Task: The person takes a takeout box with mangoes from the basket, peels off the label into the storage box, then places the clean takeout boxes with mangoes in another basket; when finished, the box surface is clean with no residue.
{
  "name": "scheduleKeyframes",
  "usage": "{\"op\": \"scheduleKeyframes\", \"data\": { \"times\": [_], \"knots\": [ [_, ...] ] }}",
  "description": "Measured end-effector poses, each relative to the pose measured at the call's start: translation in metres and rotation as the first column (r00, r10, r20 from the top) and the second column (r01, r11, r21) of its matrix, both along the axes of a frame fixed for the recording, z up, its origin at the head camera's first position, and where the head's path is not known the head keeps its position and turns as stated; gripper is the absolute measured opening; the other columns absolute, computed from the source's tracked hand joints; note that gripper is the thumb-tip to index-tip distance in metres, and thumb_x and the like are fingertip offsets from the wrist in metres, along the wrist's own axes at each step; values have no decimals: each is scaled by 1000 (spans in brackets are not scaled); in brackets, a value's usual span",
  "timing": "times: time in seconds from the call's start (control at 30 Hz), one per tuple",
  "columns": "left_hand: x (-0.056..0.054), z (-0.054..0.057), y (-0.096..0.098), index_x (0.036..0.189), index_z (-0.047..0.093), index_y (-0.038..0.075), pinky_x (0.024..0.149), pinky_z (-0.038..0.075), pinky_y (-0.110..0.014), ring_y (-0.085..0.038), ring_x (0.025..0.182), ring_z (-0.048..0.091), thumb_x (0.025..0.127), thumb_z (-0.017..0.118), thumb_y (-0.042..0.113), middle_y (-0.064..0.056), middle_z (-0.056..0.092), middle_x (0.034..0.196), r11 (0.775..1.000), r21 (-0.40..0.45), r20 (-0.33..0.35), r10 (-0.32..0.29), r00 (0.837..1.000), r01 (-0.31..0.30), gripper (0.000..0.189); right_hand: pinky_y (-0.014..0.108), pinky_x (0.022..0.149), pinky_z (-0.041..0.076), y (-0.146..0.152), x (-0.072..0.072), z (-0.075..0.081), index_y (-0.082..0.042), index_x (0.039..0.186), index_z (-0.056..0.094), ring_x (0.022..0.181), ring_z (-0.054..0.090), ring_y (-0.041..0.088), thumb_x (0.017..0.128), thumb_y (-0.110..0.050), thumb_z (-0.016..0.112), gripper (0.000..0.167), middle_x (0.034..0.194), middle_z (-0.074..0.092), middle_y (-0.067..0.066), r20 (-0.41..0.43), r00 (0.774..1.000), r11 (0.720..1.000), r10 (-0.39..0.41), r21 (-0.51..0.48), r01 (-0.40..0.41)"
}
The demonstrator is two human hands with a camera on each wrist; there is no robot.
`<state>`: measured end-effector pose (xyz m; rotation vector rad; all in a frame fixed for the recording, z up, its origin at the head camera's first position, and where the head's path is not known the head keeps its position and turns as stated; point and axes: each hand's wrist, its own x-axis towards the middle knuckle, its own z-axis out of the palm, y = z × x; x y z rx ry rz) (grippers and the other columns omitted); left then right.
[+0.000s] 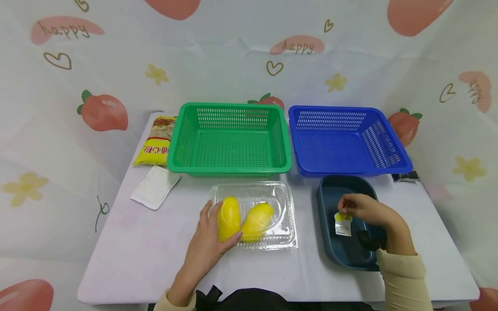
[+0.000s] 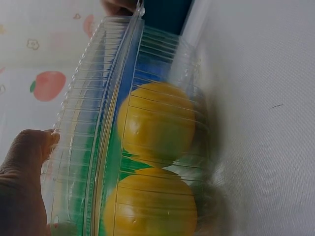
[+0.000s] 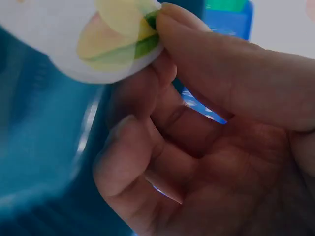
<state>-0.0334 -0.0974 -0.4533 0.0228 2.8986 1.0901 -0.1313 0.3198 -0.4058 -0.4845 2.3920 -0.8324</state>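
Two yellow mangoes [image 1: 256, 220] lie inside a clear plastic clamshell box [image 1: 285, 216], which looks closed in the left wrist view. My left hand [image 1: 212, 242] rests on the left part of its lid with fingers spread; the thumb [image 2: 29, 152] touches the lid. Between thumb and forefinger, my right hand [image 1: 367, 209] pinches a small paper label [image 1: 343, 225] with a mango picture [image 3: 115, 44]. It holds the label above a dark teal tray [image 1: 327, 242]. A dark object [image 1: 369, 242] shows beside the right wrist, its kind unclear.
Behind the box stands a green basket [image 1: 229, 168], with a blue basket [image 1: 354, 166] to its right. A yellow food bag [image 1: 155, 147] and a white packet [image 1: 155, 188] lie at the left. Part of a black packet [image 1: 406, 176] shows by the blue basket.
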Motion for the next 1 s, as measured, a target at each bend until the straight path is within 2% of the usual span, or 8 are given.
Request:
{"op": "scheduleKeyframes", "data": {
  "times": [0.1,0.23,0.4,0.57,0.7,0.83,0.9,1.0],
  "knots": [
    [0,0,0,146,31,12,78,52,-56,-44,115,52,78,72,53,-21,20,153,1000,-2,-4,0,1000,0,89,31,68,51,3,-3,-9,-2,95,60,78,55,16,94,-4,54,6,85,61,4,43,999,1000,-4,-9,5],
    [1,0,0,146,31,12,77,51,-57,-45,116,51,78,72,53,-22,20,153,1000,0,-5,-1,1000,1,89,28,68,50,3,-5,-16,-1,96,60,79,56,17,94,-5,55,6,87,62,5,55,998,1000,-4,4,4],
    [2,1,0,146,32,11,77,52,-57,-45,115,52,78,72,52,-22,20,152,1000,-3,-14,3,1000,-3,89,29,68,48,2,-6,-18,1,99,60,80,58,16,93,-8,59,11,88,64,5,28,1000,999,-13,47,11],
    [2,1,0,146,32,12,76,52,-56,-45,115,51,78,73,51,-21,20,152,1000,-4,-13,6,1000,-6,88,34,71,48,2,-7,-15,0,102,61,81,58,16,92,-15,61,18,89,65,5,-4,999,993,-48,103,48],
    [2,1,-1,146,31,13,76,52,-55,-44,115,51,79,72,53,-21,20,153,1000,0,-2,7,1000,-7,88,38,75,50,6,-9,-1,0,110,59,87,59,20,96,-27,57,31,97,65,8,10,995,984,-97,148,94],
    [3,2,-1,146,31,13,77,52,-55,-44,115,52,79,71,54,-20,19,153,1000,4,7,9,1000,-9,88,41,75,51,21,-14,22,3,118,55,92,58,27,100,-31,50,39,103,63,16,-49,985,975,-165,139,170],
    [3,2,0,146,31,13,78,51,-56,-44,116,51,79,71,54,-20,19,153,1000,4,7,11,1000,-11,88,40,73,50,32,-18,34,7,120,52,93,58,32,101,-32,47,44,105,61,21,-124,969,965,-212,131,228],
    [3,3,1,147,32,11,79,51,-56,-45,116,51,78,72,52,-20,19,153,1000,0,8,13,1000,-13,89,53,76,50,50,-29,46,16,126,45,100,53,47,101,-38,43,59,114,53,35,-225,923,928,-311,137,346]
  ]
}}
